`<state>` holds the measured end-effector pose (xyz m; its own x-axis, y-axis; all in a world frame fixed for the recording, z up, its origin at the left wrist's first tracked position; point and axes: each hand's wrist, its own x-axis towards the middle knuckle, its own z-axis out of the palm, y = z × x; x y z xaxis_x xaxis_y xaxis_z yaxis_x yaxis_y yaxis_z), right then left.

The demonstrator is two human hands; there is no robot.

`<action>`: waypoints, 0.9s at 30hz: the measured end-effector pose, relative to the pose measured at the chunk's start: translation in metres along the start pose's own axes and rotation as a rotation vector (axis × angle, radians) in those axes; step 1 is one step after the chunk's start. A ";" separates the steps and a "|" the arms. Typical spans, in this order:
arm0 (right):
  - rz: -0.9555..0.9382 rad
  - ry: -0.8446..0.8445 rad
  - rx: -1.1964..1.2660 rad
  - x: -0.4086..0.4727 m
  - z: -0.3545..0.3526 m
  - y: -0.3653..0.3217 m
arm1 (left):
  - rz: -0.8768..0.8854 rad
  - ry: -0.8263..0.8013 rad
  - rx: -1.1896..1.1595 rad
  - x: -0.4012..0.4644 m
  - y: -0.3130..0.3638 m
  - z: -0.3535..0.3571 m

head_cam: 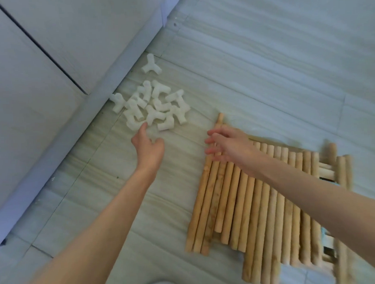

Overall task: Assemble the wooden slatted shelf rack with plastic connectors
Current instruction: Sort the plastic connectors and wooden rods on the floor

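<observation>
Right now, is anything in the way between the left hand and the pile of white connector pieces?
Nothing visible is. The left hand reaches over bare floor, and its fingertip is already at the near edge of the white connectors. The wooden rods lie off to the right, under the right hand.

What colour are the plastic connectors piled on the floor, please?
White, seen best in the head view: the plastic connectors lie by the left hand.

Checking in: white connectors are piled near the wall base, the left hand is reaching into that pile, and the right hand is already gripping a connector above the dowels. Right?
Not quite. In the head view the right hand holds no connector; its fingers are spread over the wooden dowels. The rest stands: the white connectors lie near the wall base, and the left hand reaches to that pile.
</observation>
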<state>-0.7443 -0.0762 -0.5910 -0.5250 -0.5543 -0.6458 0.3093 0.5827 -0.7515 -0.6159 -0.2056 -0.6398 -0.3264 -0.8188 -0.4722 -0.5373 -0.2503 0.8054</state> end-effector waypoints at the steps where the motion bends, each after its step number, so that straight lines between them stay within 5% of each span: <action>1: -0.011 0.024 -0.050 -0.012 -0.016 0.007 | 0.058 -0.050 0.043 -0.013 -0.001 0.008; 6: -0.015 0.190 -0.258 -0.072 -0.098 0.063 | 0.457 -0.308 0.366 -0.081 -0.007 0.055; 9: 0.018 0.469 -0.460 -0.100 -0.136 0.107 | 0.672 -0.502 0.712 -0.112 -0.025 0.076; 11: 0.052 0.629 -0.513 -0.115 -0.156 0.134 | 0.747 -0.612 0.967 -0.124 -0.042 0.087; 14: 0.136 0.631 -0.588 -0.122 -0.169 0.168 | 0.779 -0.648 1.250 -0.128 -0.063 0.096; 21: 0.255 0.600 -0.455 -0.095 -0.153 0.189 | 0.748 -0.646 1.343 -0.124 -0.066 0.097; 27: 0.175 0.842 -0.354 -0.098 -0.147 0.178 | 0.748 -0.650 1.326 -0.126 -0.066 0.096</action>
<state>-0.7542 0.1694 -0.6420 -0.9391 0.0918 -0.3312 0.2509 0.8417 -0.4781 -0.6139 -0.0362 -0.6682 -0.8678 -0.1227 -0.4816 -0.2570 0.9402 0.2236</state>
